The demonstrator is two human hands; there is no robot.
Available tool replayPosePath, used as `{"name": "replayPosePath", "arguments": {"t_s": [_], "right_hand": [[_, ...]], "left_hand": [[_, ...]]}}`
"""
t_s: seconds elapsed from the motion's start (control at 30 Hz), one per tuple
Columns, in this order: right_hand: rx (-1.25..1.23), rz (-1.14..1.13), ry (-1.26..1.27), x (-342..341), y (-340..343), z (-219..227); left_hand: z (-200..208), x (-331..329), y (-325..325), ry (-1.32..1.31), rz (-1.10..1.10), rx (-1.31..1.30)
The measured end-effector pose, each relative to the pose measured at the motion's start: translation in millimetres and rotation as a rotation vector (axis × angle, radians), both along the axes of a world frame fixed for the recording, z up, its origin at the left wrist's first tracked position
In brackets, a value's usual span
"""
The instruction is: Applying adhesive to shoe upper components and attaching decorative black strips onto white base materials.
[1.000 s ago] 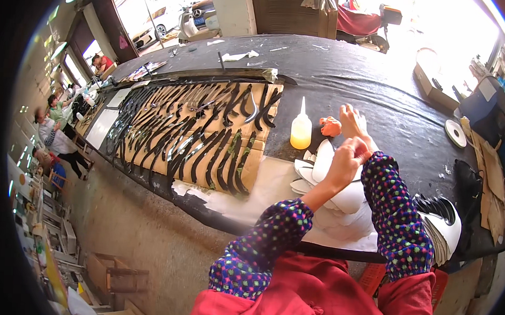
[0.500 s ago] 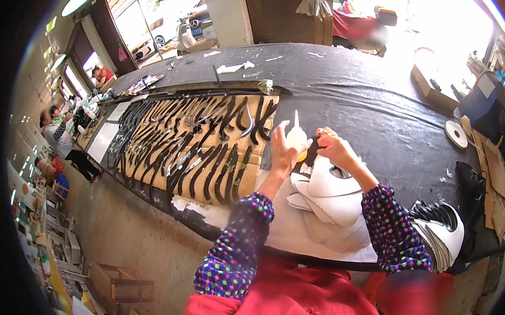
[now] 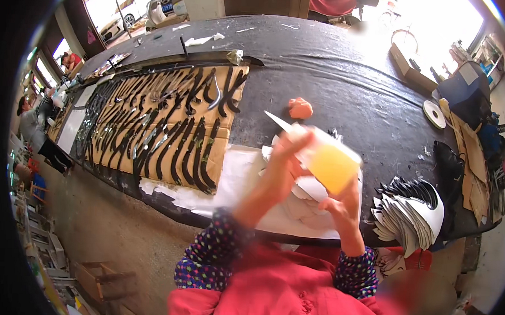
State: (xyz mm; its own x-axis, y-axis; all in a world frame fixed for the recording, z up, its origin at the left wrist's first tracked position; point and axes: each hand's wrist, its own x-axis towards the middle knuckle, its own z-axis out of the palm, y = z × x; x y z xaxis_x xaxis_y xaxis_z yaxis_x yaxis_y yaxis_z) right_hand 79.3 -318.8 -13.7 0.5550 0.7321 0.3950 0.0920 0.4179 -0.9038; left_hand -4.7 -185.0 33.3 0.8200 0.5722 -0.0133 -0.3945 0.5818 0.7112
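Both my hands are on a translucent squeeze bottle [image 3: 335, 164] of yellow liquid. It lies tilted in the air, its pointed nozzle toward the far left. My left hand [image 3: 279, 173] wraps round the nozzle end, and my right hand [image 3: 345, 211] grips the base; both are slightly blurred. An orange crumpled lump [image 3: 301, 108] rests on the dark table just beyond the bottle. Below my hands lies a pile of white curved pieces [image 3: 310, 188], largely covered by them, on a white sheet [image 3: 238, 171].
Left of me, several black curved strips [image 3: 199, 155] lie in rows on cardboard [image 3: 222, 136]. A fanned stack of white, black-edged pieces [image 3: 405, 217] stands at the right. Beyond it are a white tape roll [image 3: 434, 115] and a long box [image 3: 411, 69]. Another person [image 3: 36, 131] stands far left.
The bottle has gone from upright to tilted and come closer to me. My right hand has left the orange lump, now on the table, and moved to the bottle's base. The view has shifted.
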Motion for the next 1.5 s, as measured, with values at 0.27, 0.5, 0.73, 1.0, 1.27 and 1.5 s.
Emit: {"name": "replayPosePath", "arguments": {"t_s": [0.27, 0.5, 0.73, 1.0, 1.27, 1.5], "right_hand": [[0.293, -0.249, 0.425, 27.6, -105.8, -12.3], [0.302, -0.215, 0.562, 32.8, -143.0, -27.7], [0.336, -0.173, 0.646, 18.3, -140.5, -40.7], [0.368, -0.16, 0.645, 3.0, -134.1, -45.7], [0.335, -0.152, 0.587, 11.4, -104.4, -27.8], [0.546, 0.027, 0.758, 59.5, -61.1, -11.2]], "left_hand": [[-51.1, 2.5, -23.4, 0.384, -0.018, 1.513], [-71.2, 22.9, 17.2, 0.766, -0.096, 1.623], [-74.9, 10.7, -6.7, 0.712, 0.275, 1.75], [-91.8, -18.9, -55.5, 0.789, 0.338, 1.983], [-95.1, -41.7, -58.0, 0.703, 0.246, 2.001], [-81.3, -51.6, -71.2, 0.763, 0.194, 1.864]]}}
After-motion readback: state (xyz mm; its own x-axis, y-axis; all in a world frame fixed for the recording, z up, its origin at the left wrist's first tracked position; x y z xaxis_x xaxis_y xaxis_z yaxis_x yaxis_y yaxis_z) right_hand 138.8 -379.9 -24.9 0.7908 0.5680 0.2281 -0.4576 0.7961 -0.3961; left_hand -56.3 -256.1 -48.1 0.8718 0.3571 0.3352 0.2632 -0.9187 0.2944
